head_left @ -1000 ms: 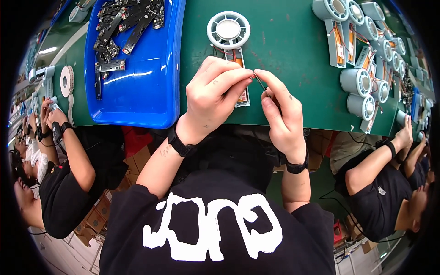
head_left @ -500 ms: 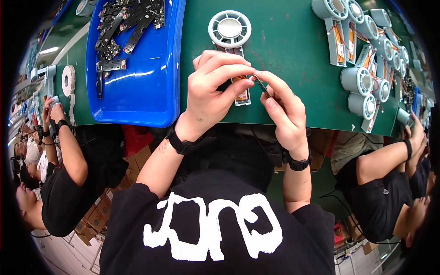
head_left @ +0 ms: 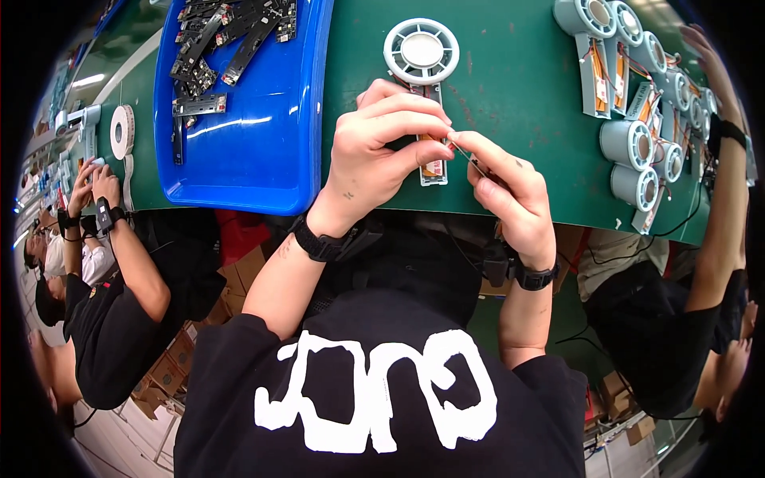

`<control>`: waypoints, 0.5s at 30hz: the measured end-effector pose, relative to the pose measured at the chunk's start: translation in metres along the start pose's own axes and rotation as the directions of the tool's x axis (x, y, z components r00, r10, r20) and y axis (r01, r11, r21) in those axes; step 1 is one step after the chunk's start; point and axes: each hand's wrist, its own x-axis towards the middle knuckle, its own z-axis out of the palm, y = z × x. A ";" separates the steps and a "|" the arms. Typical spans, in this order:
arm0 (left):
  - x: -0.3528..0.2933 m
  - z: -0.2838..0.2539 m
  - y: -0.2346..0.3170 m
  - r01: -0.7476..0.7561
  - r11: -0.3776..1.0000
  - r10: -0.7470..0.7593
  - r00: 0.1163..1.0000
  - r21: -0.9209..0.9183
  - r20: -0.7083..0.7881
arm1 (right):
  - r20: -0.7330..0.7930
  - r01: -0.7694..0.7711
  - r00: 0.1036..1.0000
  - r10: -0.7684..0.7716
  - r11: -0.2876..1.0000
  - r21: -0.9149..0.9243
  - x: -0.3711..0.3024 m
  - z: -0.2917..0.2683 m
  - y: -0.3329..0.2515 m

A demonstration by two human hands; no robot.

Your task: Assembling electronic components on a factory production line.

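Observation:
A light-blue handheld fan lies on the green table with its round grille away from me and its handle pointing toward me. The handle is open, and an orange and white part shows inside. My left hand arches over the handle, thumb and forefinger pinched on what looks like a thin red wire. Close by on the right, my right hand grips a small dark circuit board between thumb and fingers, seen nearly edge-on. The two sets of fingertips almost meet, hiding how wire and board join.
A blue tray on the left holds several black circuit boards. Beside it stands a white roll of tape. Several light-blue fans with open handles crowd the right side. Other people work to either side, one reaching an arm forward.
The circuit board has turned more edge-on, and my right hand has shifted slightly right and down. At the right, a person's arm has stretched out over the table.

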 end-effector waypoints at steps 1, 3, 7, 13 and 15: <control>0.000 0.000 0.000 0.000 1.000 0.000 1.000 0.002 0.000 | 0.001 0.001 1.000 -0.001 1.000 0.001 0.000 0.000 -0.001; 0.000 0.000 -0.001 -0.013 1.000 0.013 1.000 0.006 -0.004 | 0.021 -0.032 0.999 0.032 0.999 0.009 0.001 -0.002 -0.004; 0.001 0.001 -0.003 -0.042 0.999 0.042 0.999 0.016 -0.013 | 0.041 -0.039 0.998 0.038 0.999 0.013 0.002 -0.005 -0.004; -0.001 0.001 -0.003 -0.070 0.996 0.072 0.997 0.057 -0.023 | 0.051 -0.055 0.997 0.055 0.998 -0.009 0.001 -0.003 -0.008; -0.001 0.002 -0.003 -0.067 0.996 0.069 0.997 0.054 -0.044 | 0.012 -0.086 0.996 0.086 0.996 0.014 0.000 0.001 -0.007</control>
